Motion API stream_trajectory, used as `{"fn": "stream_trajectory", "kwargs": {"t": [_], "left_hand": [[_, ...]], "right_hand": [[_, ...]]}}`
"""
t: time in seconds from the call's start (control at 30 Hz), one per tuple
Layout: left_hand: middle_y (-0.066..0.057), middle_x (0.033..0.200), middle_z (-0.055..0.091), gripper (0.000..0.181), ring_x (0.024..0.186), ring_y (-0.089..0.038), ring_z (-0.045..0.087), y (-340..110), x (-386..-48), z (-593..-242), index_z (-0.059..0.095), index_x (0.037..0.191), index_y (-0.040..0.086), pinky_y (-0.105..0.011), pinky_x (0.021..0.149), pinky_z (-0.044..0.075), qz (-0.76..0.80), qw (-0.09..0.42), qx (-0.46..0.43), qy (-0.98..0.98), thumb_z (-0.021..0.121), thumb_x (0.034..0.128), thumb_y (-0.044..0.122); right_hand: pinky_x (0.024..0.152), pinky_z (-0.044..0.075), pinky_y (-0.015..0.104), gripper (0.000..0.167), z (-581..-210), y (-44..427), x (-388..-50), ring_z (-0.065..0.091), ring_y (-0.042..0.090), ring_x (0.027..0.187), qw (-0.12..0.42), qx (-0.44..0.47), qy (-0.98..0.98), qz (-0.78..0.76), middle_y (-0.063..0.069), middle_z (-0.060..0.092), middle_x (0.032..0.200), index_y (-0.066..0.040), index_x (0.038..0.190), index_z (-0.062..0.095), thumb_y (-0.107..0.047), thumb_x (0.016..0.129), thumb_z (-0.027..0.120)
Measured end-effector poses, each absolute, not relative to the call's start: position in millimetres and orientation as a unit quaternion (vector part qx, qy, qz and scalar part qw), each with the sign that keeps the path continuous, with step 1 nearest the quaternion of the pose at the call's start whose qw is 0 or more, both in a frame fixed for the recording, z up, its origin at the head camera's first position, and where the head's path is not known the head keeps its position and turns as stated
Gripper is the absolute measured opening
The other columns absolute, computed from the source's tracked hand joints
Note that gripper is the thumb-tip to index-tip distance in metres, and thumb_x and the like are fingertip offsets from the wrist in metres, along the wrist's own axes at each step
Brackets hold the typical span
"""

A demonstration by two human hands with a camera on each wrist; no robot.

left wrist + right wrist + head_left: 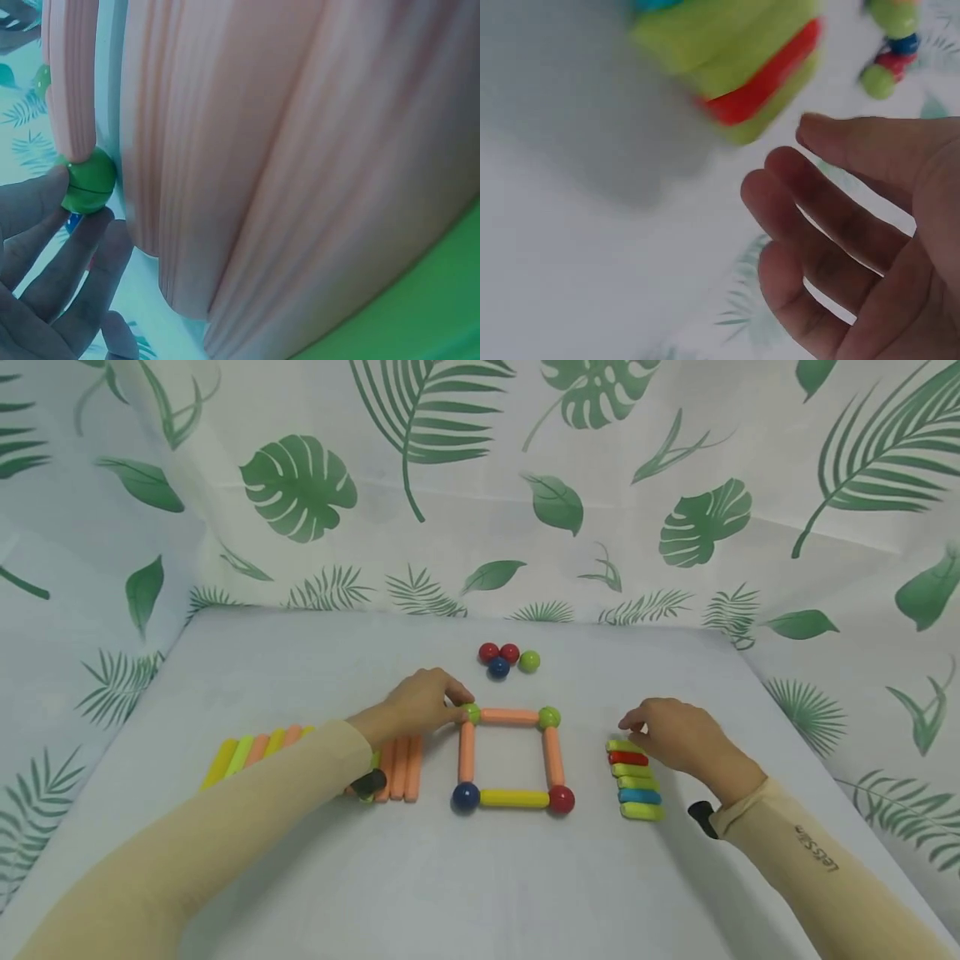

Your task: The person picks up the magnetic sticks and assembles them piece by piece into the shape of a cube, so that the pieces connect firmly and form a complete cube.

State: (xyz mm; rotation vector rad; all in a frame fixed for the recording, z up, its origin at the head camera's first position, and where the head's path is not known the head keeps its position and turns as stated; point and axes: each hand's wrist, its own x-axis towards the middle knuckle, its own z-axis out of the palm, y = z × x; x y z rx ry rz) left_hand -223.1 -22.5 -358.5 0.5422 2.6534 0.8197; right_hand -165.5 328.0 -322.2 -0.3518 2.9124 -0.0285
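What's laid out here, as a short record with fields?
Square: three peach rods, one yellow rod on the near side
Corners: green ball far left, another far right, blue ball near left, red ball near right
Loose balls: two red, one blue, one green, beyond the square
Short rods: four green, one red, one blue, on the right
Long rods: on the left, partly hidden by a sleeve
Left hand: pinches far-left green ball
Right hand: holds nothing, near the short rods

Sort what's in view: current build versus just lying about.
In the build (plastic-looking, left hand on it):
three pink rods
yellow rod
two green balls
blue ball
red ball

Lying about, perhaps spares:
loose red, blue, green balls
long pink, yellow, green rods
short green, red, blue rods
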Motion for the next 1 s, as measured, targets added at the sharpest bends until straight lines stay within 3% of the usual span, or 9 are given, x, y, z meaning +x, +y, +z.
{"fn": "stream_trajectory", "kwargs": {"t": [0.2, 0.53, 0.8, 1.0], "left_hand": [[0.004, 0.124, 0.07, 0.033, 0.126, -0.02, 0.057, -22, -224, -359, 0.073, 0.126, 0.019, -0.04, 0.104, 0.044, 0.29, 0.155, 0.187, 0.926, 0.074, 0.0945, 0.028], [0.005, 0.123, 0.07, 0.03, 0.098, -0.014, 0.06, -23, -225, -360, 0.074, 0.125, 0.023, -0.034, 0.085, 0.05, 0.298, 0.158, 0.177, 0.925, 0.069, 0.0973, 0.032], [0.004, 0.121, 0.071, 0.026, 0.091, -0.016, 0.058, -23, -225, -360, 0.075, 0.123, 0.023, -0.031, 0.076, 0.048, 0.306, 0.153, 0.171, 0.924, 0.068, 0.0978, 0.028], [0.004, 0.123, 0.07, 0.025, 0.094, -0.016, 0.057, -24, -224, -361, 0.076, 0.121, 0.024, -0.032, 0.082, 0.047, 0.307, 0.145, 0.173, 0.925, 0.069, 0.0974, 0.028]], "right_hand": [[0.085, 0.055, 0.051, 0.018, -329, 342, -174, 0.064, 0.035, 0.1, 0.143, -0.104, 0.983, -0.055, 0.013, 0.073, 0.107, -0.005, 0.108, 0.078, -0.012, 0.093, 0.072], [0.086, 0.055, 0.049, 0.025, -333, 334, -179, 0.063, 0.032, 0.1, 0.187, -0.086, 0.977, -0.062, 0.013, 0.071, 0.11, -0.003, 0.116, 0.075, -0.015, 0.093, 0.073], [0.078, 0.057, 0.044, 0.026, -338, 316, -181, 0.062, 0.022, 0.084, 0.141, -0.111, 0.983, -0.029, 0.009, 0.071, 0.103, -0.004, 0.115, 0.072, -0.02, 0.095, 0.071], [0.069, 0.057, 0.04, 0.02, -327, 289, -182, 0.062, 0.02, 0.077, 0.026, -0.153, 0.987, -0.047, 0.005, 0.071, 0.094, -0.006, 0.11, 0.074, -0.016, 0.093, 0.075]]}}
